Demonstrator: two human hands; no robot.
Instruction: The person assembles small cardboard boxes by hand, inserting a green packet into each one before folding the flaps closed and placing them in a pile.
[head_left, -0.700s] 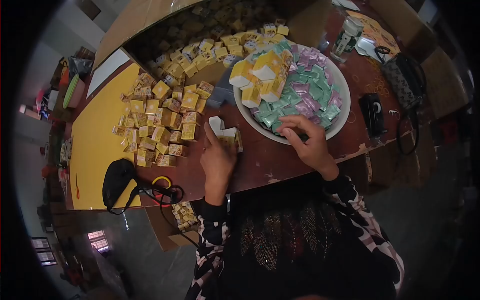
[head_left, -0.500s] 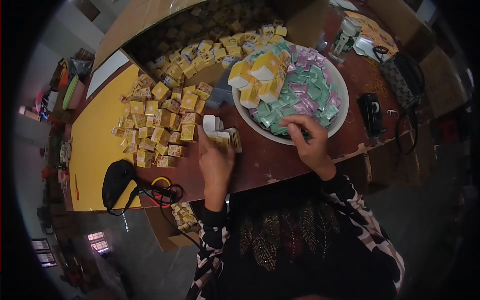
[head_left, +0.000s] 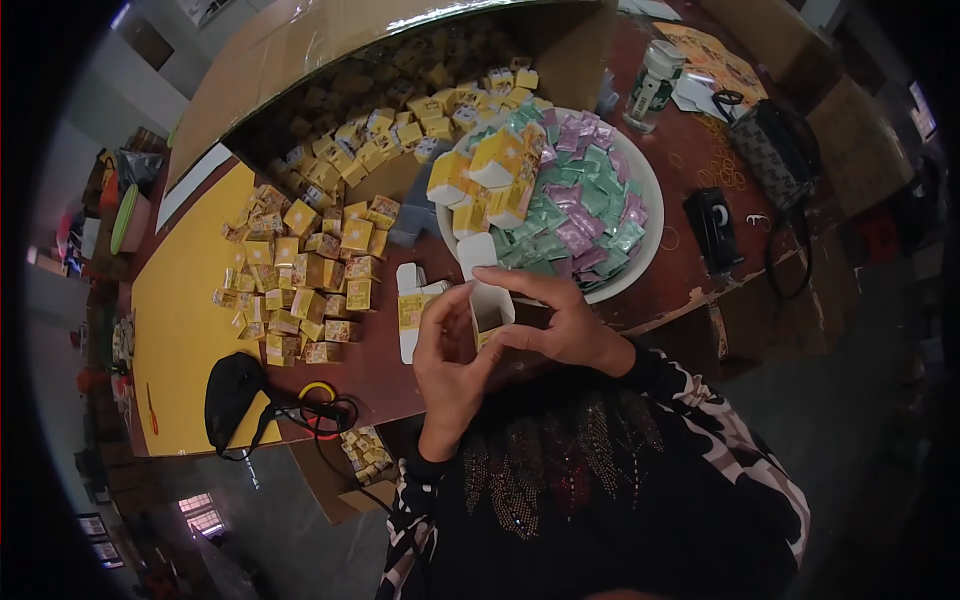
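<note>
Between my hands, in front of the bowl, is a small open carton [head_left: 492, 308] with a white inside and its top flap standing up. My left hand [head_left: 448, 365] grips its left side, thumb low and fingers curled. My right hand [head_left: 565, 322] pinches it from the right, index finger by the flap and thumb lower down. Left of my left hand lie several flattened white and yellow cartons [head_left: 410, 312]. Behind the carton stands a white bowl [head_left: 652, 225] with green and pink sachets [head_left: 585, 210] and several yellow boxes [head_left: 495, 165] on top.
Many closed yellow boxes [head_left: 310, 270] are piled at the left, near a yellow sheet [head_left: 175, 320]. A large cardboard box [head_left: 290, 65] holds more boxes at the back. A black pouch [head_left: 235, 395], scissors [head_left: 318, 392], a jar [head_left: 655, 88] and a black bag [head_left: 775, 150] lie around.
My left hand has moved right from the flattened cartons, and an opened carton is now between both hands. My right hand has come left and down to it. The view has shifted slightly.
</note>
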